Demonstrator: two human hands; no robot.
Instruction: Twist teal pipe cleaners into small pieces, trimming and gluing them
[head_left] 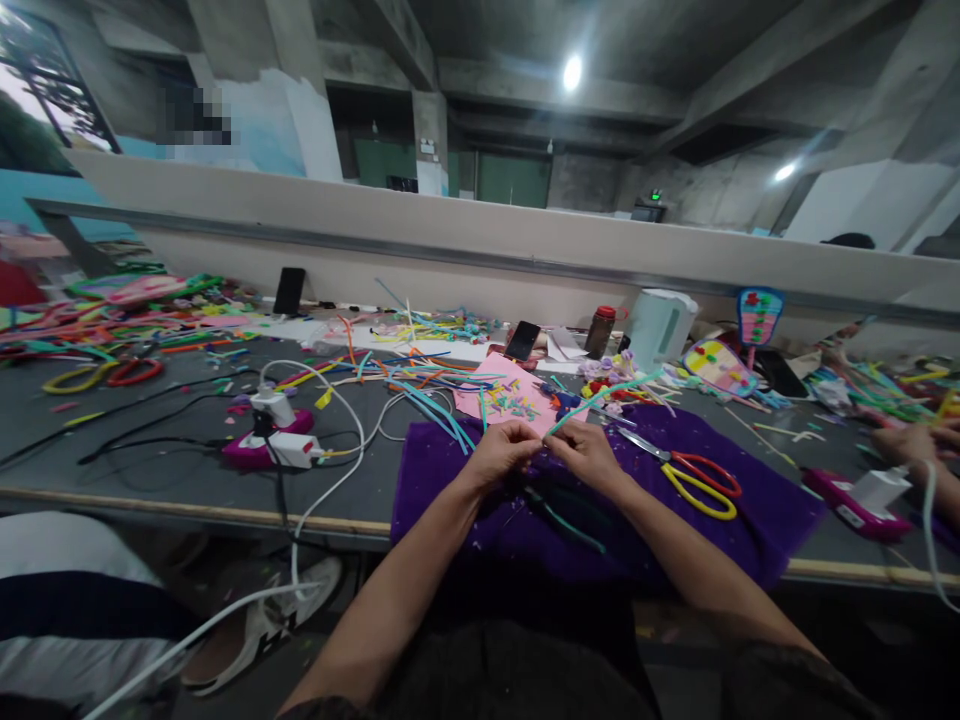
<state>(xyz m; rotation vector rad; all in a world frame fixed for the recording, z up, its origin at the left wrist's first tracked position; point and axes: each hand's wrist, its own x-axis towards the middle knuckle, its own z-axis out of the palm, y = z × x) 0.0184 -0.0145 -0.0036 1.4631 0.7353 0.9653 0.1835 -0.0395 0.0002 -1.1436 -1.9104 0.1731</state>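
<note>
- A teal pipe cleaner is being held where the two hands meet, its free length running up and away to the right of the grip, over the purple cloth.
- The left hand is pinching shut on the stem's near end; the right hand is likewise closing on it, fingertips of both touching.
- What the fingers are doing to the stem is hidden behind the knuckles.
- Judgement: the work is going best with the pinch kept short and close to the bend, and the long tail kept clear of the clutter beyond.
- Scissors with red and yellow handles are lying just right of the right grip, blades pointing towards it.
- A pink sheet with small coloured bits is lying just beyond the hands.
- Further off, the desk is carrying loose stems, cables and a white charger, left of the grip.
- Another person's hand is working at far right.
</note>
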